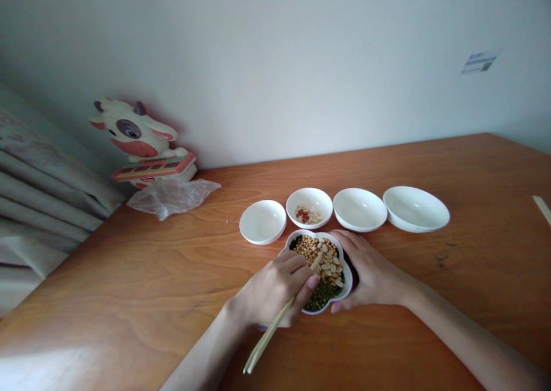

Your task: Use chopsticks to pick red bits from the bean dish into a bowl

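Right there, lower centre: a flower-shaped white dish [306,232] heaped with yellow soybeans [307,250], pale seeds [329,262], green mung beans [317,297], and what look like black beans [295,243], wooden chopsticks [269,335] slanting out lower left.

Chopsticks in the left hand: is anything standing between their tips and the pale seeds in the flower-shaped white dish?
Nothing visible stands there. The chopsticks run through the left hand, and their tips lie on the pale seeds in the flower-shaped white dish. The right hand holds the dish's other side.

A cow figurine [138,138] and plastic bag [172,198] sit beside a curtain [43,178].
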A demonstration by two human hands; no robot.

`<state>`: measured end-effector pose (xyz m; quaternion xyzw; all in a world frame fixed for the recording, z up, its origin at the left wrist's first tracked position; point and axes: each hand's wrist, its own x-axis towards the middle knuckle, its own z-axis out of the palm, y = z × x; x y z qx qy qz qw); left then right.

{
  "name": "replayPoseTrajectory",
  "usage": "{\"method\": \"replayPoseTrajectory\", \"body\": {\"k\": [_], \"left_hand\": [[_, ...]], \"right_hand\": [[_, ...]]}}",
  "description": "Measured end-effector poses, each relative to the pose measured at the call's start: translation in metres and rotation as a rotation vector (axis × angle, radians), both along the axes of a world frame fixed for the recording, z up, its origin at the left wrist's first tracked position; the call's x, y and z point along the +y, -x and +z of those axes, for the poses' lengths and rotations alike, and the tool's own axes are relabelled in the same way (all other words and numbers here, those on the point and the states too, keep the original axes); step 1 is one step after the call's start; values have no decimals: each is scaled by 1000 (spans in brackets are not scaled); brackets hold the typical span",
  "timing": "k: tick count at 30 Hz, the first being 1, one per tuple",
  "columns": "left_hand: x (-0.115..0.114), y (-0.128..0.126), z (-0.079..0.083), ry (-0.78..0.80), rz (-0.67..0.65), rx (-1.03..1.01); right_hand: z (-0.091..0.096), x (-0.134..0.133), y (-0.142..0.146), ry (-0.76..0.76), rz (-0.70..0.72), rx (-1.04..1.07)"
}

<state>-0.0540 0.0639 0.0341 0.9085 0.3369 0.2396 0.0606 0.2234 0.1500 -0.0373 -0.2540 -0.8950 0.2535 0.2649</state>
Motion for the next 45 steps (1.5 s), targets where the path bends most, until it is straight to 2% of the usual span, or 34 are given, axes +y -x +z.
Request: {"method": "replayPoseTrajectory", "body": {"k": [10, 19, 25, 29, 33, 38, 45], "left_hand": [[-1, -3, 1, 13, 20, 30], [2, -2, -8, -129, -8, -33], [2, -1, -4, -118, 29, -62], [0, 0, 2, -30, 51, -96], [-2, -2, 7, 152, 88, -187], [-6, -8, 12, 373, 248, -347], [-8, -14, 3, 490, 386, -548]], "right_hand": [[5, 0, 2, 18, -15, -23], [7, 0, 3, 33, -10, -31], [7, 0, 2, 10, 1, -10], [10, 0, 2, 27, 12, -11], [12, -1, 3, 43, 10, -16], [10, -1, 2, 33, 4, 0], [4, 0, 0, 7, -3, 3]]}}
